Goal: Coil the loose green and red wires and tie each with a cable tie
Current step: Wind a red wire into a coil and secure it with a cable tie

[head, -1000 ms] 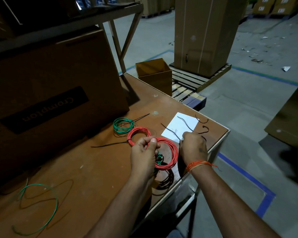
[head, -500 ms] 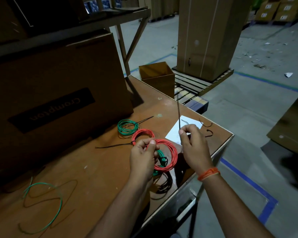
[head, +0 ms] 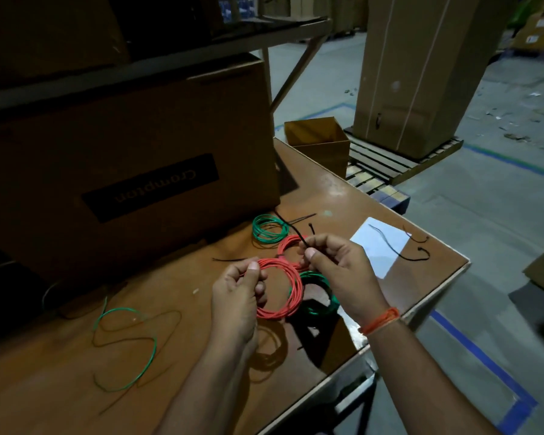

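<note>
My left hand (head: 237,296) grips the left side of a coiled red wire (head: 291,291) held above the table. My right hand (head: 339,271) pinches a black cable tie (head: 291,229) at the coil's top right, the tie sticking up and to the left. Under the held coil lies a green coil (head: 319,304). Behind it a second red coil (head: 291,246) and another green coil (head: 269,232) lie on the table. A loose green wire (head: 124,346) snakes across the table at the left.
A large brown box (head: 132,171) fills the back left of the wooden table (head: 186,372). White paper (head: 379,243) with spare black ties (head: 402,249) lies near the right corner. A small open box (head: 319,142) stands at the far corner. The table edge runs close to my right wrist.
My right hand picked a black tie off the paper, lifted it and brought it left to the red coil. My left hand kept holding the coil.
</note>
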A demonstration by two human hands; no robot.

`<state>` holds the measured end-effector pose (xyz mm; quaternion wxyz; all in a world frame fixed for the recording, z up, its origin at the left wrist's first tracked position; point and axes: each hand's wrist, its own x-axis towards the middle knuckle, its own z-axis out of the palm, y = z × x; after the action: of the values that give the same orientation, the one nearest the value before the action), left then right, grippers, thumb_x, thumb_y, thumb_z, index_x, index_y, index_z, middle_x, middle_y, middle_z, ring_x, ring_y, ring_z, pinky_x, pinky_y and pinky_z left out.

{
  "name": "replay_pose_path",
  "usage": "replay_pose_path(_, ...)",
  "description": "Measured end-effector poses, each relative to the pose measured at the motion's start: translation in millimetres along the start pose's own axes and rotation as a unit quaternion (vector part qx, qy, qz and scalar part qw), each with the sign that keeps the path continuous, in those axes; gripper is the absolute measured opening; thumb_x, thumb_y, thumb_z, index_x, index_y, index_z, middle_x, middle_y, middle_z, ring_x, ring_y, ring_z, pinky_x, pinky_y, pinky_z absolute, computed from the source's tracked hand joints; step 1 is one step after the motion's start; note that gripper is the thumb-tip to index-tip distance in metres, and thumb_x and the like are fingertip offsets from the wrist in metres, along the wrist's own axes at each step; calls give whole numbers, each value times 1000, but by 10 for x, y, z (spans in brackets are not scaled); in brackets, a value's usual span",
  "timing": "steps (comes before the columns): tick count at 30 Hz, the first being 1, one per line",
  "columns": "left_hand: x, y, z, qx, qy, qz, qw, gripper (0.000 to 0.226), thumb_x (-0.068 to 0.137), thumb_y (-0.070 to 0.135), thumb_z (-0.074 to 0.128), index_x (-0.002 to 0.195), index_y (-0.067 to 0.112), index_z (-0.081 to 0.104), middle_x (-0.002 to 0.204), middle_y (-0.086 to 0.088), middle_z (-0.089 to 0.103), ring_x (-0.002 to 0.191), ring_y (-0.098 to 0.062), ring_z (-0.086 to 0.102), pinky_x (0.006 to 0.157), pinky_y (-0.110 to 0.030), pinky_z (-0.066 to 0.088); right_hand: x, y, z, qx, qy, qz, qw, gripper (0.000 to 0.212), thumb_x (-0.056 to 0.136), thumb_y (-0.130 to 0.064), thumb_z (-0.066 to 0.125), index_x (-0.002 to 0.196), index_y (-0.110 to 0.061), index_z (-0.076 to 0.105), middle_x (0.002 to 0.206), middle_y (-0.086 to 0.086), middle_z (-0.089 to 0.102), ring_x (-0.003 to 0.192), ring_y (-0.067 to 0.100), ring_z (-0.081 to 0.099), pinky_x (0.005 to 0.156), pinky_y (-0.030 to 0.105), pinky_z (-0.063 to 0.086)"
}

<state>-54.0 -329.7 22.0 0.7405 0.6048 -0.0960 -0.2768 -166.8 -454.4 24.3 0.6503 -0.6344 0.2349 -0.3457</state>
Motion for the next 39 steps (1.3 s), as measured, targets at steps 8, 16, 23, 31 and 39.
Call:
replay_pose_path(8,42,69,-874,38,76,0,996,11,103,7,53,98,8,63,75,-3,60,53,-6,44,54,-22,36,-186,94,759,-12,7,-1,1000,11,91,-4,65,94,-12,72,90,12,68,83,20,67,74,27,53)
replay_pose_path(16,-49,-65,-1202,92,51,25,994,10,102,9,56,99,9,66,69,4,64,55,-5,50,64,-28,42,-757,123,1125,-80,35,-50,995,12,97,-7,61,94,-15,69,78,2,64,80,20,63,77,38,54)
replay_pose_path(23,-118,-254,-1120,155,22,64,986,16,94,34,58,90,22,67,75,4,71,67,-10,61,70,-37,50,-1156,-93,1129,-71,68,-90,991,13,92,0,64,89,-11,71,75,2,66,71,16,66,68,24,55)
replay_pose_path(31,-246,-303,-713,208,34,125,970,18,105,29,52,90,26,61,71,9,65,57,-5,54,58,-35,46,-1035,102,753,-255,12,-91,963,22,88,-8,71,91,-30,70,84,-17,69,83,7,68,73,30,57)
replay_pose_path(39,-482,-389,-361,232,-9,125,965,20,107,27,49,95,20,64,72,8,62,62,-8,55,60,-30,45,-902,282,349,-252,38,-145,956,20,82,-5,77,86,-24,74,111,-7,59,106,13,60,79,30,54)
